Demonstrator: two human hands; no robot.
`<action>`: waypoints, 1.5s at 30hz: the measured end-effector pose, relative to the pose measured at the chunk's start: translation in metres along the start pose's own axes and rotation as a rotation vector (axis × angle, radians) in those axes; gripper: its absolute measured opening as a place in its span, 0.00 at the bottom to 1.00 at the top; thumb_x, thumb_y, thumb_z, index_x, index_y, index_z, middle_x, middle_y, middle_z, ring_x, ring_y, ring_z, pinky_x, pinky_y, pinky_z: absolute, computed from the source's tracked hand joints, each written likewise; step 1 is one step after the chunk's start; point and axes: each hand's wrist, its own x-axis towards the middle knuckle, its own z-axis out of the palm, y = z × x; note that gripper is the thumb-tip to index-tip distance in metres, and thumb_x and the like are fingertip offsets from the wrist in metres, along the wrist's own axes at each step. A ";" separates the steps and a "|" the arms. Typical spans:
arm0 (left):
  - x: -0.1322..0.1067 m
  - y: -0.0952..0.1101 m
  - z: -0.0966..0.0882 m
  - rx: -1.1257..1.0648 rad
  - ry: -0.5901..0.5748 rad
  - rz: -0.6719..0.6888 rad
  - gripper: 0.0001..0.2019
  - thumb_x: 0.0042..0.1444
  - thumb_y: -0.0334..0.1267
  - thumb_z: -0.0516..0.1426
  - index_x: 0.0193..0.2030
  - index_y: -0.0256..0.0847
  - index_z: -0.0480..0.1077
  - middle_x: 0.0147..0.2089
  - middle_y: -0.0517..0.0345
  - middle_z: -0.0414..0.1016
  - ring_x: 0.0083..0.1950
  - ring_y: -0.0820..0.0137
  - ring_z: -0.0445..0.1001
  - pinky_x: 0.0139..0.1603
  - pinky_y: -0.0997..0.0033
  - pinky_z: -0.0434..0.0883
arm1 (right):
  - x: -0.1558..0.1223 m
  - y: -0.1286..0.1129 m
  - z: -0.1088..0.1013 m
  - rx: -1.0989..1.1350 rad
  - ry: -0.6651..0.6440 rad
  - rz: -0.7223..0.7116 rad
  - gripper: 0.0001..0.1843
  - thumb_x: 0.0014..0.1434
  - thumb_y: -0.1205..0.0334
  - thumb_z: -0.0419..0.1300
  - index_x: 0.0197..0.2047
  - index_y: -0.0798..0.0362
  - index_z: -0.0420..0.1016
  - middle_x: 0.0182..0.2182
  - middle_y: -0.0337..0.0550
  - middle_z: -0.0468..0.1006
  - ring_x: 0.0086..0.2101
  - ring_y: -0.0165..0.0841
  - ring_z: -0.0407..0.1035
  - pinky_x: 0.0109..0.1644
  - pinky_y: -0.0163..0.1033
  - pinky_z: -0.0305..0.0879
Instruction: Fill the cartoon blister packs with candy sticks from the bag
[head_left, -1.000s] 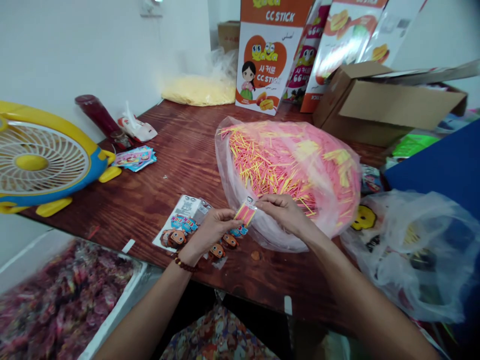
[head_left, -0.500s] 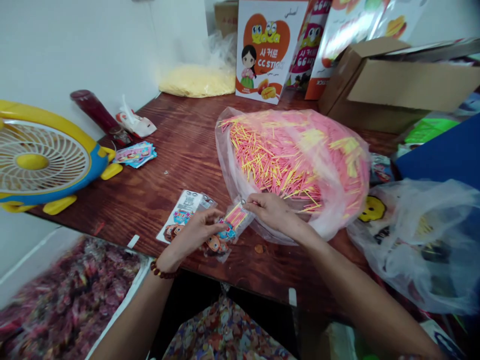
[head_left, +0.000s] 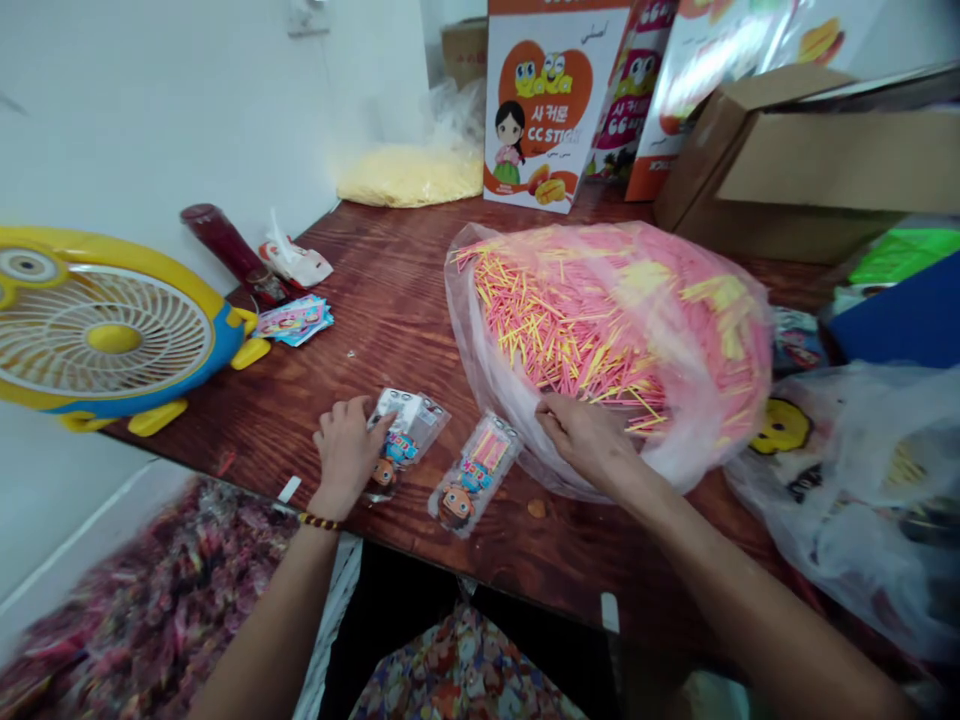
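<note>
A small clear packet (head_left: 474,474) with pink and yellow sticks inside lies flat on the wooden table (head_left: 375,300), with no hand on it. My left hand (head_left: 346,452) rests with curled fingers on a stack of empty printed packets (head_left: 406,432) to its left. My right hand (head_left: 589,441) is at the open mouth of a big clear bag of pink and yellow sticks (head_left: 615,330), fingers bent down at the plastic edge. What those fingers hold is hidden.
A yellow and blue fan (head_left: 105,345) stands at the left. A dark red bottle (head_left: 229,250), loose packets (head_left: 294,320), a yellow-filled bag (head_left: 409,172), printed cartons (head_left: 544,110) and a cardboard box (head_left: 810,160) ring the table. Plastic bags (head_left: 855,490) lie right; a tray of wrapped items (head_left: 127,610) sits below left.
Both hands held the filled packet between them; it now lies on the table. My left hand moved left onto the packet stack, and my right hand went back to the stick bag.
</note>
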 end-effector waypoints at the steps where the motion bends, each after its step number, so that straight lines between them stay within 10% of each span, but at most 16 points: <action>1: 0.002 -0.002 0.002 0.050 -0.025 -0.027 0.24 0.61 0.53 0.53 0.55 0.38 0.71 0.54 0.39 0.72 0.55 0.46 0.68 0.50 0.48 0.67 | -0.001 0.012 -0.001 0.028 0.017 0.012 0.13 0.67 0.61 0.49 0.43 0.53 0.74 0.40 0.47 0.82 0.38 0.37 0.74 0.36 0.36 0.57; 13: 0.002 0.015 0.013 0.189 -0.097 0.201 0.21 0.60 0.54 0.53 0.45 0.37 0.72 0.50 0.36 0.70 0.53 0.41 0.66 0.43 0.50 0.62 | 0.012 0.148 -0.022 -0.085 0.027 0.372 0.15 0.64 0.62 0.50 0.37 0.55 0.78 0.34 0.46 0.81 0.32 0.33 0.69 0.33 0.35 0.53; 18: 0.010 0.014 0.010 0.054 -0.162 0.211 0.14 0.61 0.48 0.50 0.38 0.40 0.70 0.38 0.44 0.76 0.48 0.48 0.72 0.47 0.51 0.63 | 0.012 0.150 -0.027 -0.189 -0.044 0.338 0.15 0.63 0.62 0.51 0.41 0.54 0.78 0.40 0.47 0.82 0.38 0.34 0.72 0.34 0.35 0.55; 29: 0.003 0.030 -0.007 -1.008 -0.280 0.000 0.14 0.47 0.48 0.64 0.39 0.45 0.76 0.39 0.60 0.79 0.39 0.64 0.74 0.39 0.69 0.72 | 0.006 0.160 -0.031 -0.394 -0.052 0.263 0.16 0.67 0.62 0.48 0.51 0.53 0.74 0.49 0.51 0.78 0.47 0.38 0.72 0.41 0.36 0.63; 45: -0.005 0.085 -0.016 -1.223 -0.403 -0.154 0.20 0.35 0.50 0.71 0.30 0.39 0.75 0.29 0.61 0.76 0.27 0.72 0.70 0.26 0.77 0.68 | 0.006 0.159 -0.019 -0.414 -0.050 0.241 0.14 0.66 0.66 0.50 0.52 0.57 0.70 0.51 0.54 0.75 0.49 0.39 0.69 0.45 0.37 0.63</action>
